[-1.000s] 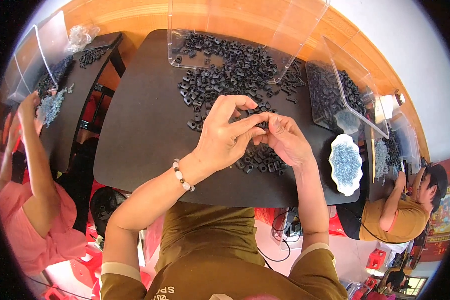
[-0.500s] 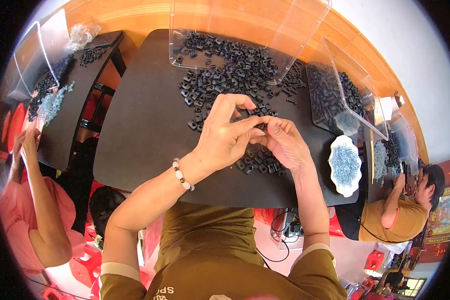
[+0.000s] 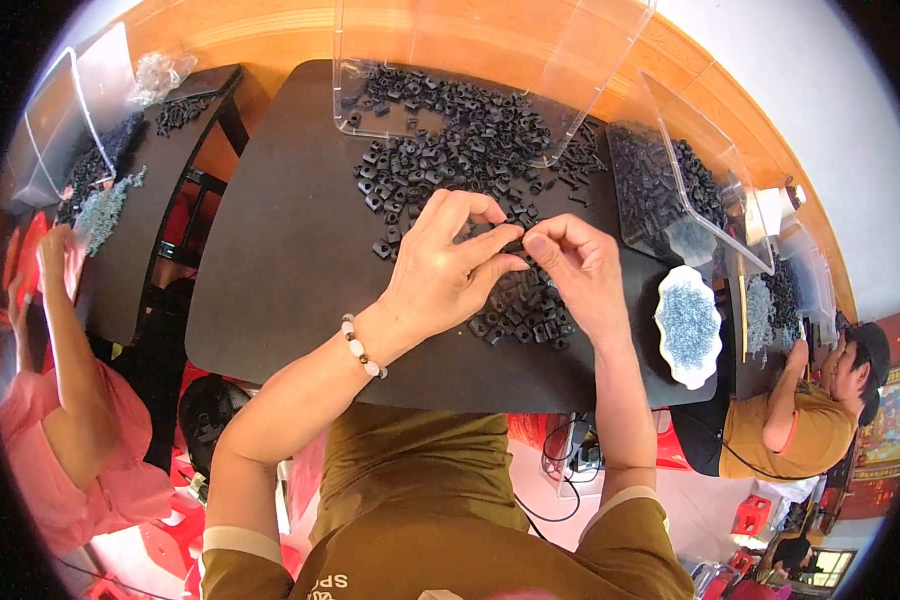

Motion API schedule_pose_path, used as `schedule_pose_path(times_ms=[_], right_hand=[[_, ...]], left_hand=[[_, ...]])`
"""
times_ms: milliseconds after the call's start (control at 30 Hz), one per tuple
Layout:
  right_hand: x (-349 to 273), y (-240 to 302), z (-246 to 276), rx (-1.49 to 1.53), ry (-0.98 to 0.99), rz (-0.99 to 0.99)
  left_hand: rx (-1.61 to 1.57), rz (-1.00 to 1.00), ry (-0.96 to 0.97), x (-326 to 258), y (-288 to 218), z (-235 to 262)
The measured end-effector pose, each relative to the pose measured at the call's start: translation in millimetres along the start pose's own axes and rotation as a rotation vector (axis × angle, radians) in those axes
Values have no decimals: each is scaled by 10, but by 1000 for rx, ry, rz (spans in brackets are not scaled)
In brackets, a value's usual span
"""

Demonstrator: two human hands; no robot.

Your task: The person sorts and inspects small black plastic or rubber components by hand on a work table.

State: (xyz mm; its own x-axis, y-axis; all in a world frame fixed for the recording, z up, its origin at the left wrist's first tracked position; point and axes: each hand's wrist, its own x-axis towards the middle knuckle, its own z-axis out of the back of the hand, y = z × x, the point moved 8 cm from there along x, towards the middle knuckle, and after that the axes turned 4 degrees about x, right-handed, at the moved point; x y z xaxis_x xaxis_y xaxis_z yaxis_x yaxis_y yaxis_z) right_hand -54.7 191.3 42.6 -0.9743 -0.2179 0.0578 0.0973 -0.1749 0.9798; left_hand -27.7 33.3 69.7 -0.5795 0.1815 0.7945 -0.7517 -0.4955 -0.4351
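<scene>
Above the near part of the pile of small black plastic parts (image 3: 450,125), my two hands meet at the fingertips. My left hand (image 3: 445,255), with a beaded bracelet at its wrist, pinches a small black plastic part (image 3: 515,243) that is mostly hidden by the fingers. My right hand (image 3: 578,265) has thumb and forefinger pressed together right beside that part. Whatever sits between those right fingertips is too small to make out. A white scalloped dish (image 3: 663,318) of tiny pale blue pieces (image 3: 690,322) stands on the dark table, right of my right hand.
A clear plastic bin (image 3: 342,100) lies tipped at the back, black parts spilling from it. Another clear bin (image 3: 630,200) full of black parts stands at the right. People sit working at a left table (image 3: 135,270) and at the far right.
My right hand has shifted slightly, its fingers now bunched into a pinch beside the left fingertips. My left hand has barely moved. The person at the left has raised their hands.
</scene>
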Motion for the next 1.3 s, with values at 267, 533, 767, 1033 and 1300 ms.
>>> schedule_pose_path(times_ms=[267, 533, 767, 1033, 1300], right_hand=[[-24, 1032, 1323, -826, -805, 514], [-16, 788, 1467, -883, -744, 513], [-146, 490, 548, -924, -221, 489], [-213, 53, 400, -939, 66, 247], [140, 22, 400, -889, 16, 288]], left_hand=[[-151, 112, -67, -18, 127, 38], [-147, 106, -33, -31, 138, 4], [-137, 135, -1, -37, 190, -48], [-143, 149, 28, -44, 183, -56], [-125, 390, -50, -40, 434, 38]])
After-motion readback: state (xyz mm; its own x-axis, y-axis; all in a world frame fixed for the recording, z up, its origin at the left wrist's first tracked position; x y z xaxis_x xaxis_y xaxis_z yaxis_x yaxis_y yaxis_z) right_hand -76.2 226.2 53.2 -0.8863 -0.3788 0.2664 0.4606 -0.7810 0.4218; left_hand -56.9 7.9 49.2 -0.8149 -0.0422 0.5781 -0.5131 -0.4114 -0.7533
